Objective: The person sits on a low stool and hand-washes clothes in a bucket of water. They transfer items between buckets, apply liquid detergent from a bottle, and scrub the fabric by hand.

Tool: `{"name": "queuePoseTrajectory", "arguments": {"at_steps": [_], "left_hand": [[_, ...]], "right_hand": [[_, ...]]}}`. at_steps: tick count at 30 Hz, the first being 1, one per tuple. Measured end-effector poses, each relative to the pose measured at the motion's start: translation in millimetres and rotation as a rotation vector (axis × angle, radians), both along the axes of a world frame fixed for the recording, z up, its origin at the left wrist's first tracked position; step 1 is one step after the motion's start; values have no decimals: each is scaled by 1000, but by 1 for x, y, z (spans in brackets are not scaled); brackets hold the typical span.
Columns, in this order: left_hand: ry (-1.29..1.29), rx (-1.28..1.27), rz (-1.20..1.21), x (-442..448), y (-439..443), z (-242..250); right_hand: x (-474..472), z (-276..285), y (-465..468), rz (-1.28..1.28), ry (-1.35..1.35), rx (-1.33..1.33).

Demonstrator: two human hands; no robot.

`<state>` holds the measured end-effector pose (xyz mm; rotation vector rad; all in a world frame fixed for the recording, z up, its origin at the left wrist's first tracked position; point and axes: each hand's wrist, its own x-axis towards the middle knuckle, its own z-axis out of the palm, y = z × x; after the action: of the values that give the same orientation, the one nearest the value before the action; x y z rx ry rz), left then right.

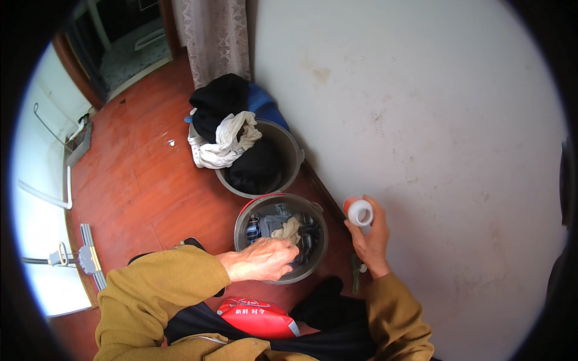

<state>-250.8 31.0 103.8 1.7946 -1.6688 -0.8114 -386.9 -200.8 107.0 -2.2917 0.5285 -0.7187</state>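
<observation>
My right hand (375, 243) holds a white plastic bottle (361, 213) with an orange-red label, beside the wall and right of the near bucket. The bottle's round mouth is uncapped and faces up toward me. My left hand (266, 261) is above the near side of a grey bucket (319, 259) with a red handle. Its fingers are curled, and whether they pinch something small is hidden. Inside that bucket lie a cream cloth (287, 230), a grey cloth (270, 224) and dark striped fabric (308, 237).
Behind stands a second bucket (291, 153) with black clothing (255, 167) and a white cloth (230, 137) over its rim. A red packet (257, 318) lies between my legs. A flat mop head (91, 259) leans at left; the wall (429, 158) borders the right.
</observation>
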Motion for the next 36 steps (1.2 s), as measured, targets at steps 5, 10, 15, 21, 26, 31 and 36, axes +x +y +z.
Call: {"name": "queuePoseTrajectory", "arguments": {"at_steps": [5,10,15,21,26,31,36], "left_hand": [[-19,47,-20,0,-3,-1],[-4,48,-14,-1,-2,-1],[-57,10,-28,2,-3,-1],[-43,8,-52,0,-3,0],[-51,9,-23,1,-3,-2],[-33,12,-37,0,-5,-4],[-17,39,-35,-1,-4,-3]], "right_hand": [[-3,-4,-1,-16,-56,-30],[-1,-7,-4,-11,-25,-4],[0,-7,-7,-39,30,-19],[-2,-6,-3,-42,25,71],[1,-3,-4,-50,49,-55],[-1,-1,-6,-44,26,-18],[-3,-3,-9,-41,-6,-5]]}}
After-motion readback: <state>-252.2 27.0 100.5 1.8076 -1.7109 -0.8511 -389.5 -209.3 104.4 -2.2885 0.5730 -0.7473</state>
